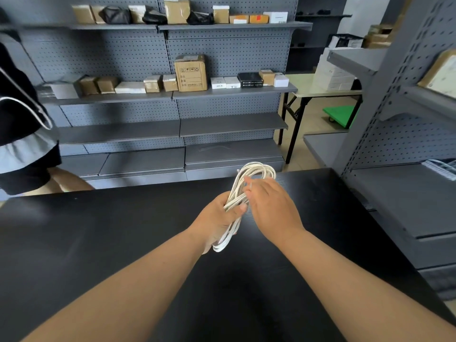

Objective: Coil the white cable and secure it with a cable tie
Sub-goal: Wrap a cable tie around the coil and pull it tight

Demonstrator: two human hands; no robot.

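The white cable (256,170) is wound into a long coil of several loops above the black table (123,243). My left hand (217,218) grips the coil around its middle, thumb across the strands; loops stick out past the fingers and below the wrist. My right hand (269,203) is just right of the coil, fingers curled at the strands, and seems to pinch a thin whitish cable tie (249,187). The tie is mostly hidden by the fingers.
Grey pegboard shelving (172,95) with cardboard and white boxes stands beyond the table. Another grey shelf unit (407,193) is close on the right. A person in dark clothes (22,124) stands at the far left. A folding table (320,92) is behind.
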